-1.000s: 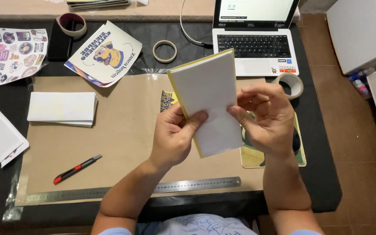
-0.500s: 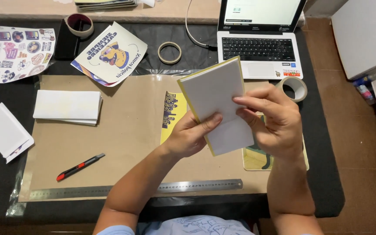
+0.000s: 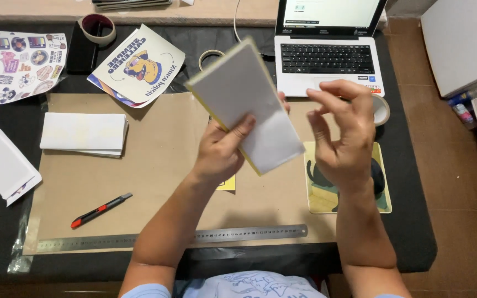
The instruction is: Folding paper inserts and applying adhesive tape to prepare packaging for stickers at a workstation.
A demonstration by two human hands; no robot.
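My left hand [image 3: 222, 152] grips a stack of white sheets with yellow edges [image 3: 247, 102], held tilted above the brown paper mat [image 3: 155, 182]. The thumb lies across the top sheet. My right hand [image 3: 343, 135] hovers just right of the stack, fingers spread and curled, touching nothing. A yellow sheet [image 3: 227, 184] peeks out on the mat under my left wrist.
A white paper pile [image 3: 84, 132] lies left on the mat. A red-and-black utility knife [image 3: 100, 209] and a steel ruler [image 3: 167, 238] lie near me. A laptop [image 3: 327, 49], tape rolls [image 3: 96, 27], sticker sheets [image 3: 15, 63] and a mouse pad [image 3: 382, 193] surround the mat.
My right hand has let go of the stack and pulled away to the right. My left hand has lifted the stack and turned it further left.
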